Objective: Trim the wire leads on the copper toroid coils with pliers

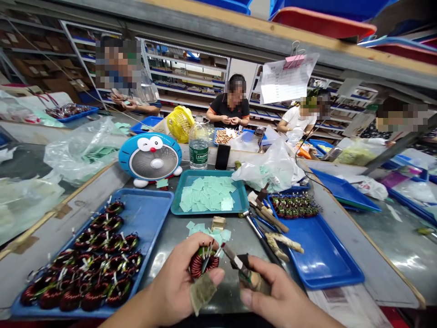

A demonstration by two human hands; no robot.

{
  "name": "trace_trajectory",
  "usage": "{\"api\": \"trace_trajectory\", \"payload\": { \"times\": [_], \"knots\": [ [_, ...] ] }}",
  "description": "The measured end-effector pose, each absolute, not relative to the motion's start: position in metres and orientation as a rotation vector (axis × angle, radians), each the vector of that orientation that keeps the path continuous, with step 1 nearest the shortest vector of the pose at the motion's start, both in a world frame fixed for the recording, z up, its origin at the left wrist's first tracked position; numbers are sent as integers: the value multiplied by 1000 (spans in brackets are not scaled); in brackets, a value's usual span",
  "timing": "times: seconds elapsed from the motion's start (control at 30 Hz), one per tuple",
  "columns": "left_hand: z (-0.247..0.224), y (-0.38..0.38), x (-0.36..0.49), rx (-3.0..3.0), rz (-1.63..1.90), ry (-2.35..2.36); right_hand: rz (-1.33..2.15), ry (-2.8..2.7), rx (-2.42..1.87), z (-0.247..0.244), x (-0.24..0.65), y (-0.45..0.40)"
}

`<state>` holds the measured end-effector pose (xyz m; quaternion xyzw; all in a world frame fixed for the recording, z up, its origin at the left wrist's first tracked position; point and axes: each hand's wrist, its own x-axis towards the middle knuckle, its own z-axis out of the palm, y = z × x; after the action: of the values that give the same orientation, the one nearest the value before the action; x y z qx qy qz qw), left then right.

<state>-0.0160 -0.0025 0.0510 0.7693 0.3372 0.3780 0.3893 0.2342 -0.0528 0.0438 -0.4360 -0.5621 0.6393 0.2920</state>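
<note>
My left hand (pixel 170 284) is closed around a toroidal coil (pixel 197 266) wound with dark red wire, its pale-tipped leads pointing up. A worn cloth-like wrap (pixel 202 291) covers part of the left thumb. In my right hand (pixel 273 291) is a flat-bladed tool (pixel 235 260) with a wrapped handle, its tip close to the coil's leads. Whether the tip touches a lead I cannot tell. Just beyond the hands lie loose pale green sheets (pixel 223 235) and a small wooden block (pixel 218 222).
More coils fill much of a blue tray (pixel 155 205) at left. A teal tray (pixel 175 207) holds green sheets; behind it stand a blue fan (pixel 150 157), a bottle (pixel 198 148) and a phone (pixel 222 157). Hand tools (pixel 269 216) lie beside the right blue tray (pixel 327 262). Several co-workers sit beyond.
</note>
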Motion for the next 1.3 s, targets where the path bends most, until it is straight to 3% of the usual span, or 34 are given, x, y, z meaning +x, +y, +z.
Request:
{"api": "trace_trajectory", "payload": {
  "times": [0.37,0.7,1.3],
  "knots": [
    [56,2,-7,1752,963,794,1184,-2033,-1232,61,240,-41],
    [63,10,-2,1775,1024,696,1322,-2077,-1198,88,249,-33],
    [57,14,-2,1776,1210,741,716,-2529,-1402,108,235,-27]
  ]
}}
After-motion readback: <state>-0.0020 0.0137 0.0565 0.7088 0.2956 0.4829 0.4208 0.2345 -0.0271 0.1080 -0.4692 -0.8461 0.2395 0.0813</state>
